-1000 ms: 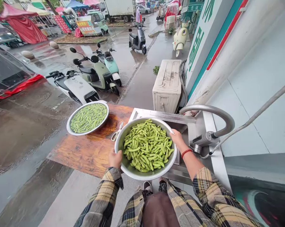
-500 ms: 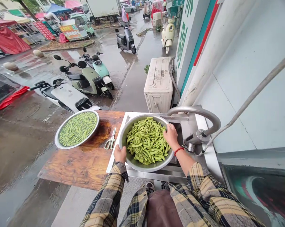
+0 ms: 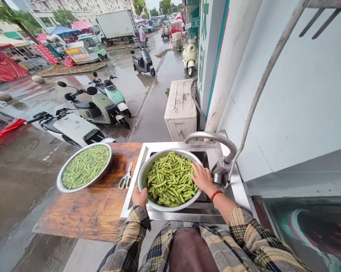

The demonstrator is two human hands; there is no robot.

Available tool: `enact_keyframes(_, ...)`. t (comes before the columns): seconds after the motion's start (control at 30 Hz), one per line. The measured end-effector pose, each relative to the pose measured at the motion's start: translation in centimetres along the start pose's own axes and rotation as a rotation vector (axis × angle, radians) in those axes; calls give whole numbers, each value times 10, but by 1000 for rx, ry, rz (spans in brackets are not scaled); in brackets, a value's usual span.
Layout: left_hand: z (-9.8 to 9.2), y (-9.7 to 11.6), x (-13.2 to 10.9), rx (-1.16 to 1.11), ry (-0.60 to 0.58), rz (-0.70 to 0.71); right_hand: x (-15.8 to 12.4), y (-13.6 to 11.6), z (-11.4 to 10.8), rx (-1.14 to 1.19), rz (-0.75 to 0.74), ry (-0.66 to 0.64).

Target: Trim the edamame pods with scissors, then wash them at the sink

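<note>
A steel bowl point(image 3: 150, 203) full of green soybean pods point(image 3: 170, 178) rests in the steel sink point(image 3: 187, 216). My left hand point(image 3: 139, 197) grips the bowl's near left rim. My right hand point(image 3: 201, 176) lies flat, fingers spread, on the pods at the bowl's right side, beside the curved tap point(image 3: 215, 139). A second steel bowl point(image 3: 108, 161) of pods point(image 3: 84, 167) sits on the wet wooden board point(image 3: 85, 213) to the left. Scissors point(image 3: 126, 176) lie between the two bowls.
A grey hose point(image 3: 261, 87) runs from the tap base up the white wall. An air-conditioner unit point(image 3: 181, 108) stands behind the sink. Parked scooters point(image 3: 96, 107) line the wet pavement to the left; more scooters and a truck point(image 3: 115, 25) are farther off.
The bowl came down from in front of me into the sink. My right hand left the rim and now lies on the pods. The view tilted up and shifted right.
</note>
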State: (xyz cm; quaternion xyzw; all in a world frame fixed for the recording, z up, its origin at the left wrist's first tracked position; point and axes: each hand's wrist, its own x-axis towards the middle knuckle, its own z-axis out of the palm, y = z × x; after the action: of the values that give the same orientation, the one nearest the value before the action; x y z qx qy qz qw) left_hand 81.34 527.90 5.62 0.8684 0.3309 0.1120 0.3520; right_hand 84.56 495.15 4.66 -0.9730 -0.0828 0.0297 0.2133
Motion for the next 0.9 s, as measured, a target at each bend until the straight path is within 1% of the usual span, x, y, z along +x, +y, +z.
enact_keyframes(0.13,-2,3,-5,-11,-8,-22,0,4,1,27,-14,-86)
enact_keyframes(0.27,-6,8,0,-12,10,-26,-1,9,4,39,-47,-184)
enact_keyframes(0.47,-15,16,15,-9,25,14,-5,10,14,51,-63,-169)
enact_keyframes(0.63,-15,16,14,-16,10,45,-6,15,20,99,-63,-182)
enact_keyframes(0.7,-15,17,12,-30,11,91,-5,18,23,137,-60,-156)
enact_keyframes(0.73,-14,18,12,-31,12,120,-4,20,25,160,-27,-118)
enact_keyframes(0.8,-14,17,15,-14,6,164,2,24,28,214,104,-2)
enact_keyframes(0.87,-15,14,20,16,-18,164,9,27,29,276,234,110)
enact_keyframes(0.9,-14,12,24,26,-31,150,12,28,29,302,267,139)
